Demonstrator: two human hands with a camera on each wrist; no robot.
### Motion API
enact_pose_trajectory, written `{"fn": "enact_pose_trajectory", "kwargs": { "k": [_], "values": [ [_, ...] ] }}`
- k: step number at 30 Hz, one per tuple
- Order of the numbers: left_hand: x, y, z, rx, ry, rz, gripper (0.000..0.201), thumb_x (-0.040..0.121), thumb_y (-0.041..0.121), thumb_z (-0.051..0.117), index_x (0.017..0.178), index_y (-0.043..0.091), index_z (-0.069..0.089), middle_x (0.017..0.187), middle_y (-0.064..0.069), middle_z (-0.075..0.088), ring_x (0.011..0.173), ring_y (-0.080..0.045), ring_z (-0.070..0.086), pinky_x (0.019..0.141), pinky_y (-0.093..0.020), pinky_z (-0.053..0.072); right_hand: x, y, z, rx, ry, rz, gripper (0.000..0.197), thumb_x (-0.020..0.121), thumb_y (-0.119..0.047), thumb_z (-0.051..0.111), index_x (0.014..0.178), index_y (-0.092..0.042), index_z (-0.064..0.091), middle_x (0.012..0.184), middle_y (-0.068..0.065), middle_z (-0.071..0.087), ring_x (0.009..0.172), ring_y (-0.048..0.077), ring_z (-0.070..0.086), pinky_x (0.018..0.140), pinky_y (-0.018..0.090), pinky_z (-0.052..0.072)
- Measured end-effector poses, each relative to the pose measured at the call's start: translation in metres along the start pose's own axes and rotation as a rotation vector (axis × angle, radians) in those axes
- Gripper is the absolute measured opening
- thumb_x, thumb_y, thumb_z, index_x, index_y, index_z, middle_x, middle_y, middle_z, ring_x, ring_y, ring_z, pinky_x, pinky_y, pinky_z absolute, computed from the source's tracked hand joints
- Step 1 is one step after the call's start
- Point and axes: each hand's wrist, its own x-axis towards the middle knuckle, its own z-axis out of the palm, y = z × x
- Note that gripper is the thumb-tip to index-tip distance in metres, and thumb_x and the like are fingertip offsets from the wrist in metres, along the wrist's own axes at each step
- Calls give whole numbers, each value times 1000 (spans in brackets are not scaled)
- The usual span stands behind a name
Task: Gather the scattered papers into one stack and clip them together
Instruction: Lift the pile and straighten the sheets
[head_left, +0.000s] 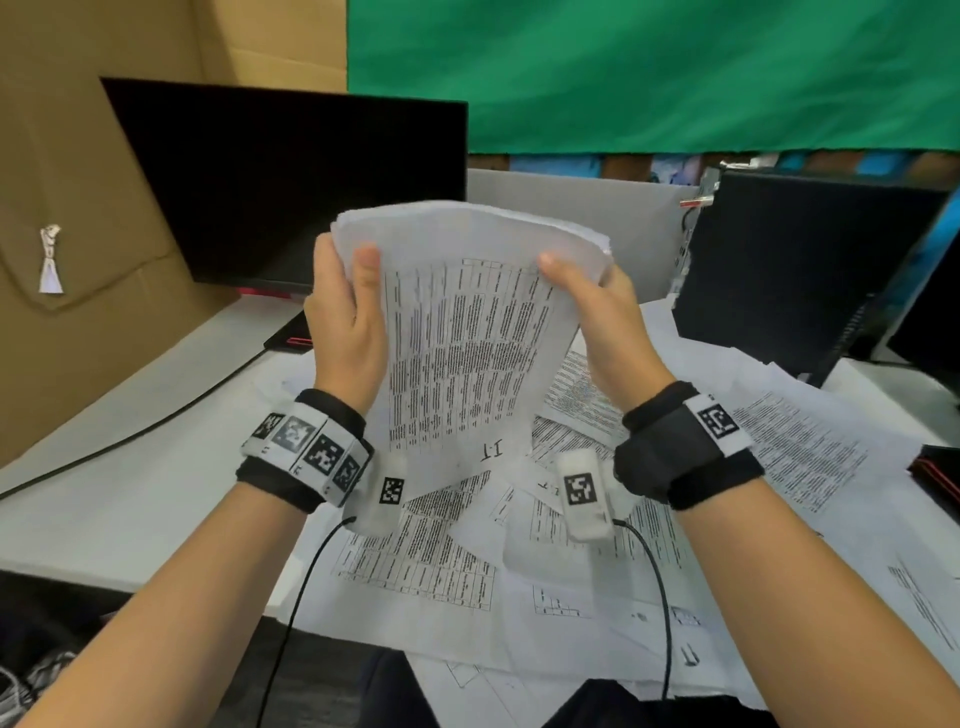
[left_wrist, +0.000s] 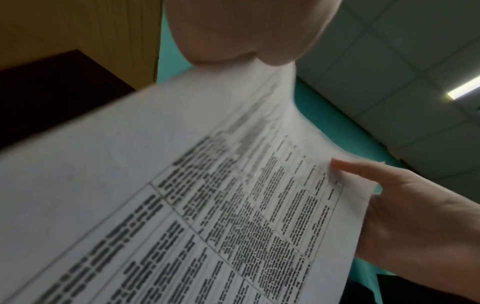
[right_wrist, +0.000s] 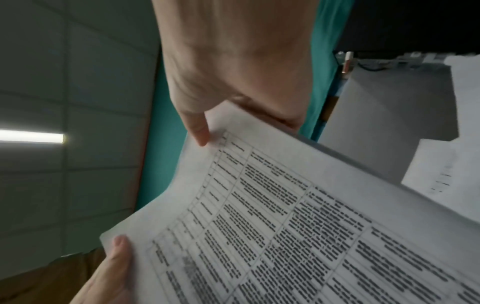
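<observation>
A stack of printed papers (head_left: 467, 332) stands upright above the desk, bowed at the top. My left hand (head_left: 345, 291) grips its left edge, thumb on the front sheet and fingers behind. My right hand (head_left: 602, 306) grips the right edge the same way. The left wrist view shows the printed sheet (left_wrist: 182, 205) close up with the right hand (left_wrist: 415, 205) at its far edge. In the right wrist view the right hand's thumb pinches the stack (right_wrist: 285, 226), and the left hand (right_wrist: 111, 267) holds its other edge. Several loose sheets (head_left: 431, 540) lie scattered below. A small dark clip-like thing (head_left: 688, 654) lies on them.
A dark monitor (head_left: 291, 187) stands at the back left and a black computer case (head_left: 800, 270) at the back right. A cardboard wall (head_left: 78, 208) closes the left side. More sheets (head_left: 810, 457) spread to the right. A black cable (head_left: 130, 436) crosses the white table.
</observation>
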Motion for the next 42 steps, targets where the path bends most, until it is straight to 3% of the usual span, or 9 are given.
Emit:
{"fn": "enact_pose_trajectory", "kwargs": {
  "k": [2, 5, 10, 15, 19, 23, 26, 35, 42],
  "values": [
    [2, 5, 2, 32, -21, 76, 21, 100, 7, 42, 121, 6, 41, 109, 32, 55, 85, 19, 52, 71, -2, 41, 0, -2, 1, -29, 6, -56, 58, 80, -43, 74, 131, -28, 52, 138, 3, 55, 122, 16, 58, 103, 37, 49],
    [5, 8, -2, 98, -57, 195, 41, 96, -4, 47, 133, 0, 32, 137, 28, 41, 107, 29, 40, 91, 4, 30, -3, -9, -2, -187, 59, -310, 60, 92, -25, 66, 144, -26, 36, 145, -12, 38, 119, -16, 42, 101, 8, 36],
    [17, -4, -23, 188, -146, 202, 34, 94, 16, 58, 125, 4, 52, 118, 44, 43, 98, 12, 51, 86, -4, 38, -3, -20, -17, -572, -34, -676, 50, 96, -17, 61, 143, -23, 45, 119, -5, 61, 107, 7, 58, 89, 20, 48],
    [16, -3, -24, 197, -127, 191, 27, 93, 16, 59, 119, 10, 53, 111, 44, 47, 81, 17, 48, 72, 3, 33, 6, -25, -26, -674, -60, -661, 29, 95, -21, 63, 124, -20, 64, 104, -8, 63, 95, 3, 57, 82, 22, 51],
    [16, 1, -20, 176, -83, 147, 29, 94, 14, 58, 113, 31, 45, 107, 41, 51, 89, 18, 51, 77, -5, 40, 11, -19, -24, -775, -86, -658, 28, 98, -17, 55, 125, -18, 64, 119, -5, 67, 105, -6, 51, 86, 2, 38],
    [18, -4, -16, 186, -79, 161, 24, 94, 15, 59, 116, 8, 56, 99, 35, 55, 77, 18, 49, 70, -1, 35, 7, -18, -16, -709, 29, -751, 26, 100, -15, 51, 123, -12, 63, 112, -3, 65, 105, 3, 56, 95, 14, 44],
    [21, -5, -16, 199, -84, 167, 23, 94, 17, 58, 117, 12, 53, 104, 42, 52, 82, 18, 51, 74, -2, 37, 8, -22, -16, -702, 105, -778, 17, 97, -20, 57, 101, -9, 70, 98, -7, 64, 95, 8, 58, 86, 24, 49],
    [13, -8, -11, 252, -76, 179, 24, 95, 7, 54, 115, -6, 55, 109, 5, 53, 90, 17, 51, 77, 2, 36, 10, -35, -27, -991, 22, -812, 12, 89, -27, 66, 89, -15, 68, 99, 3, 57, 100, 16, 48, 83, 14, 31],
    [13, -2, -9, 288, -110, 177, 24, 95, 6, 53, 116, -7, 54, 108, 17, 49, 87, 23, 49, 74, 4, 35, 16, -52, -34, -934, -111, -621, 13, 89, -30, 69, 86, -17, 70, 91, -7, 57, 79, 4, 51, 74, 12, 40]
  ]
}}
